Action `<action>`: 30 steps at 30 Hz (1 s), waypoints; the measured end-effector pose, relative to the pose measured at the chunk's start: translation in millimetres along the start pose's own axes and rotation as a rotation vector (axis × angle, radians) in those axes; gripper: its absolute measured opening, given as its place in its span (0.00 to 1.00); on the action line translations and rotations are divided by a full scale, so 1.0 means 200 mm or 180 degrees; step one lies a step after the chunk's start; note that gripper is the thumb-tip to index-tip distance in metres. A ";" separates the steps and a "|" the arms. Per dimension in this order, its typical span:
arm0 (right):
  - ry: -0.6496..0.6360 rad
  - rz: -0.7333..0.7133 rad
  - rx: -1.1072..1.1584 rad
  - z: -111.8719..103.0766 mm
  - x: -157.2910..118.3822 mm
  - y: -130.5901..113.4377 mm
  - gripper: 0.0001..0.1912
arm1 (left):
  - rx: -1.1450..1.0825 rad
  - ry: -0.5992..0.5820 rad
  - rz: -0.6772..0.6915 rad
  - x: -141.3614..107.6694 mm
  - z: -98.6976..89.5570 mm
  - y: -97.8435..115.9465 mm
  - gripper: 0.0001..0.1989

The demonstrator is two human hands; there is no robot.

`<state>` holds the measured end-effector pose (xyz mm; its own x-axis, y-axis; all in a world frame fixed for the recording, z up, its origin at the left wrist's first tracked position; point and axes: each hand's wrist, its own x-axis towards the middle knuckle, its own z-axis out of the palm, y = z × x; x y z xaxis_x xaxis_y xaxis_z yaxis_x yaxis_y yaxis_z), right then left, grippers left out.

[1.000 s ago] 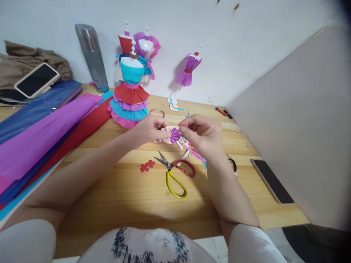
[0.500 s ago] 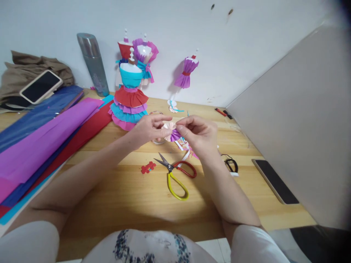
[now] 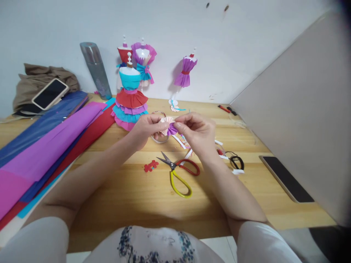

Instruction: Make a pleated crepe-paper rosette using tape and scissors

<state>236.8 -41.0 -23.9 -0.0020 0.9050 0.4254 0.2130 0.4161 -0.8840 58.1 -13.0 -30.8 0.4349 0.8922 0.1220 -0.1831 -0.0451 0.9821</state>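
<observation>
A small pleated paper rosette (image 3: 171, 129), cream on one side and purple on the other, is held up between my hands above the table. My left hand (image 3: 146, 128) pinches its cream edge between thumb and fingers. On the other side, the thumb and index finger of my right hand (image 3: 197, 132) close on the purple part near the top. Below lie open scissors (image 3: 173, 166) with one red and one yellow handle. Small red paper flowers (image 3: 151, 166) rest left of the blades. A roll of tape (image 3: 160, 139) is partly hidden behind my left hand.
Dress forms in crepe paper (image 3: 130, 98) stand at the back, with a smaller purple one (image 3: 186, 73) to the right. Coloured paper sheets (image 3: 55, 146), a bottle (image 3: 95, 69) and a phone (image 3: 51, 94) are left. Another phone (image 3: 286, 179) lies right, near black cord (image 3: 237, 162).
The camera view has shifted slightly. My left fingers, which were more spread, now close round the rosette's cream edge. My right hand keeps its pinch.
</observation>
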 end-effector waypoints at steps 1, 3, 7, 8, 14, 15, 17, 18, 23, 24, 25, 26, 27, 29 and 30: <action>-0.0030 0.0000 -0.0018 0.00 0.00 0.00 0.13 | -0.0016 0.0011 -0.0010 0.00 0.00 0.00 0.15; -0.0107 -0.0012 -0.0053 -0.01 0.01 0.00 0.14 | 0.0036 0.0016 0.0033 0.00 0.00 0.01 0.15; -0.0381 0.0081 -0.0095 -0.01 0.02 0.00 0.15 | 0.0500 -0.0007 -0.0026 -0.01 0.01 0.04 0.13; -0.0448 0.0131 -0.0065 -0.01 0.02 0.00 0.15 | 0.0595 -0.0009 -0.0084 -0.01 0.01 0.04 0.12; -0.0212 0.0268 0.0340 -0.01 0.02 -0.01 0.19 | 0.0228 -0.0303 -0.0158 -0.02 -0.01 0.02 0.20; -0.0153 0.0260 0.0392 -0.01 0.02 -0.01 0.18 | 0.0158 -0.0317 -0.0125 -0.02 -0.01 0.02 0.21; -0.0076 0.0229 0.0480 -0.01 0.02 -0.01 0.17 | 0.0146 -0.0298 -0.0061 -0.02 0.00 0.02 0.21; -0.0045 0.0223 0.0509 0.00 0.02 -0.01 0.16 | 0.0184 -0.0274 -0.0033 -0.03 0.00 0.03 0.20; -0.0189 0.0388 0.0636 0.02 0.01 -0.02 0.15 | 0.0237 0.0019 -0.0025 -0.04 0.03 0.04 0.13; -0.0286 0.0425 0.0657 0.02 0.01 -0.02 0.16 | 0.0221 0.0088 -0.0049 -0.04 0.03 0.04 0.12; -0.0381 0.0452 0.0653 0.01 0.01 -0.03 0.17 | 0.0216 0.0143 -0.0075 -0.04 0.03 0.04 0.11; -0.0470 0.0477 0.0619 0.01 0.02 -0.03 0.18 | 0.0224 0.0183 -0.0094 -0.04 0.03 0.05 0.10; -0.0546 0.0496 0.0567 0.00 0.02 -0.03 0.19 | 0.0244 0.0208 -0.0108 -0.03 0.03 0.05 0.09; -0.0620 0.0486 0.0470 -0.02 0.02 -0.04 0.19 | 0.0318 0.0202 -0.0147 -0.03 0.03 0.06 0.07; -0.0605 0.0457 0.0414 -0.03 0.03 -0.04 0.19 | 0.0374 0.0168 -0.0178 -0.03 0.02 0.06 0.07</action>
<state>240.9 -40.3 -13.6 -0.1670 0.9508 0.2609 0.0969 0.2791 -0.9553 57.6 -20.9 -18.9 0.3941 0.9170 0.0620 -0.0541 -0.0442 0.9976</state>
